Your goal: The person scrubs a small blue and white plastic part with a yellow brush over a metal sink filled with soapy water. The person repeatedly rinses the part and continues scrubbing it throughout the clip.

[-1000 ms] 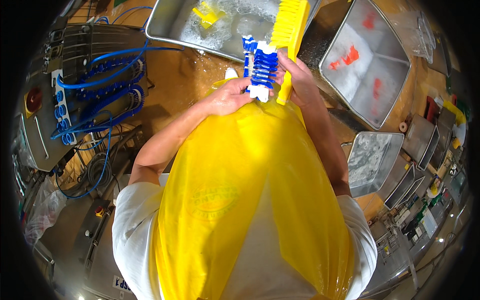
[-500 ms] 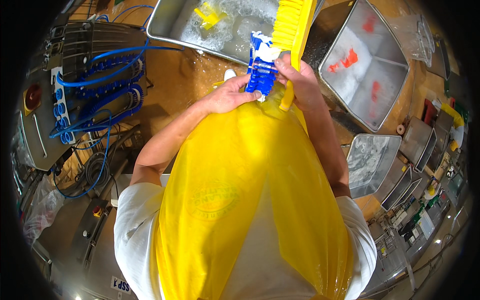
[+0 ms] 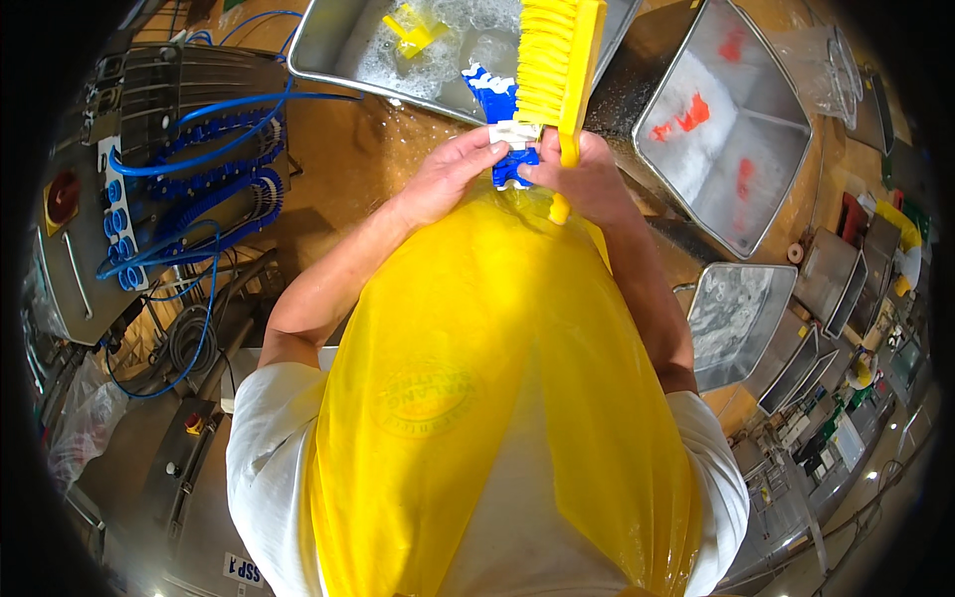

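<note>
In front of my apron, both hands hold a blue plastic piece (image 3: 495,99) with white patches and a white band across it, like a section of link belt. My left hand (image 3: 445,177) is closed on its left edge, thumb laid over the white band. My right hand (image 3: 589,181) pinches its lower right edge and also grips a yellow scrubbing brush (image 3: 571,70). The brush stands upright with its bristles turned left, and its handle end shows below my right hand. Part of the blue piece is hidden behind my fingers.
Beyond my hands stands a metal tub (image 3: 343,82) of foamy water with a yellow object (image 3: 413,38) in it. To the right are a larger metal bin (image 3: 771,159) with suds and orange-red things, and a smaller tub (image 3: 741,343). A machine (image 3: 90,259) with blue hoses is at left.
The blue piece has been turned: its ribbed face has given way to a smoother one with a white band, and its top leans left. The brush has shifted slightly left and down.
</note>
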Motion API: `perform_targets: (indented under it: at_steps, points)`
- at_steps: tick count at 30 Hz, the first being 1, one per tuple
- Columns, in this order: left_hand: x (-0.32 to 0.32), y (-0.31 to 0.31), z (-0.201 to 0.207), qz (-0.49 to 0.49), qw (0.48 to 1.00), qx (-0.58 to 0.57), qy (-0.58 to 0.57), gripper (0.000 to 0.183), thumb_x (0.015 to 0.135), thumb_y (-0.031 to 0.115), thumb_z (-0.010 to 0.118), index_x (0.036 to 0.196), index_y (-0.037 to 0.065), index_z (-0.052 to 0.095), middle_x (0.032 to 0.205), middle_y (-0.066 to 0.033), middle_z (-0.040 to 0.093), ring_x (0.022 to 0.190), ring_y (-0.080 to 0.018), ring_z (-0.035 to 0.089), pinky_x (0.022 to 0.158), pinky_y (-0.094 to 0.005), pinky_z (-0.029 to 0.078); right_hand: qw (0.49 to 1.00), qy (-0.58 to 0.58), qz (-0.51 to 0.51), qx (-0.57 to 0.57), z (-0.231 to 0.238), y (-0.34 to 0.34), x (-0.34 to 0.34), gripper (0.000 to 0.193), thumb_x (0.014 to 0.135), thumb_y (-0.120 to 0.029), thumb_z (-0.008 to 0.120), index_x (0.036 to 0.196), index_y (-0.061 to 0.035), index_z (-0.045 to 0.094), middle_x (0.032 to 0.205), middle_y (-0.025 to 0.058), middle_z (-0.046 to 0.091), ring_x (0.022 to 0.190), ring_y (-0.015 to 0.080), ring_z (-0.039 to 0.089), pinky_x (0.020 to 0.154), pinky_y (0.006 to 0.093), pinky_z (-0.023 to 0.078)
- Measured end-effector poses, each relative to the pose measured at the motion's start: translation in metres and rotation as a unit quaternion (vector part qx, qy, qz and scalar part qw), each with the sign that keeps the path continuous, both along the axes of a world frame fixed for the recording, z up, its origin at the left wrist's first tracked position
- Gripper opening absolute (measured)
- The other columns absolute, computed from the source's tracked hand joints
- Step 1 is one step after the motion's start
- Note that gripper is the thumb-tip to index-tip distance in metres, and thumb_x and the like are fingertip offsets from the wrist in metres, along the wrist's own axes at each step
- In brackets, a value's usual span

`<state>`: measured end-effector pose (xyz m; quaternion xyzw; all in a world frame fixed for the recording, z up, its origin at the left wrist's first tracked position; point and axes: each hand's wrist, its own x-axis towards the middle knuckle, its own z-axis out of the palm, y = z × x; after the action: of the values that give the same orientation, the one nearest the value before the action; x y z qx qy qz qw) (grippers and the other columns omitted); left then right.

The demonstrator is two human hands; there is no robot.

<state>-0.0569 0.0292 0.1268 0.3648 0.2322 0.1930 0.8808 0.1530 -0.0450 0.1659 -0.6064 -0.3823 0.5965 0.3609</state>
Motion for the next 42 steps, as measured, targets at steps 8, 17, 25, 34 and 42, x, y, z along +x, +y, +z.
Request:
perform_targets:
  at_steps: [8,17,25,34,42]
  points:
    - [-0.009,0.003,0.006,-0.018,0.988,0.151,0.038,0.032,0.105,0.008,0.056,0.136,0.002,0.063,0.136,-0.0062,0.066,0.125,-0.0136,0.058,0.112,-0.0326,0.042,0.972,0.171,-0.153,-0.054,-0.017,0.003,0.015,0.029,0.098,-0.029,0.067,0.101,-0.0008,0.063,0.103,0.011,0.071,0.094,0.0171,0.069,0.084,0.0307,0.056]
    - [-0.018,-0.005,-0.003,-0.124,0.965,0.215,0.08,0.029,0.104,0.011,0.059,0.131,0.004,0.067,0.127,-0.0042,0.071,0.118,-0.0142,0.062,0.107,-0.0318,0.045,0.946,0.289,-0.135,-0.056,-0.01,0.026,0.004,0.027,0.097,-0.022,0.07,0.083,-0.0133,0.049,0.072,-0.0017,0.05,0.063,0.0082,0.051,0.052,0.0262,0.041]
    - [-0.023,-0.001,-0.009,-0.12,0.972,0.181,0.092,0.035,0.099,0.0,0.057,0.132,0.004,0.066,0.122,-0.0016,0.07,0.113,-0.0095,0.058,0.104,-0.0283,0.044,0.94,0.313,-0.134,0.008,-0.005,0.025,0.007,0.024,0.093,-0.006,0.068,0.083,-0.0152,0.047,0.08,0.0009,0.061,0.068,0.0046,0.052,0.061,0.0205,0.04]
    - [-0.023,0.006,-0.011,-0.103,0.988,0.1,0.052,0.042,0.096,0.019,0.059,0.135,0.002,0.063,0.124,-0.0037,0.067,0.115,-0.0141,0.058,0.105,-0.0301,0.042,0.949,0.291,-0.115,0.023,0.005,0.028,0.008,0.034,0.083,-0.003,0.076,0.083,-0.0152,0.044,0.086,-0.0006,0.056,0.079,0.0102,0.056,0.07,0.0267,0.043]
    - [-0.004,0.007,0.02,0.028,0.994,0.086,0.069,0.048,0.103,0.026,0.058,0.143,0.001,0.054,0.127,-0.0066,0.066,0.119,-0.0152,0.057,0.108,-0.0318,0.042,0.983,0.18,-0.032,0.025,-0.012,0.024,0.002,0.036,0.075,-0.001,0.078,0.083,-0.0143,0.045,0.087,-0.0039,0.053,0.082,0.0075,0.053,0.074,0.0259,0.045]
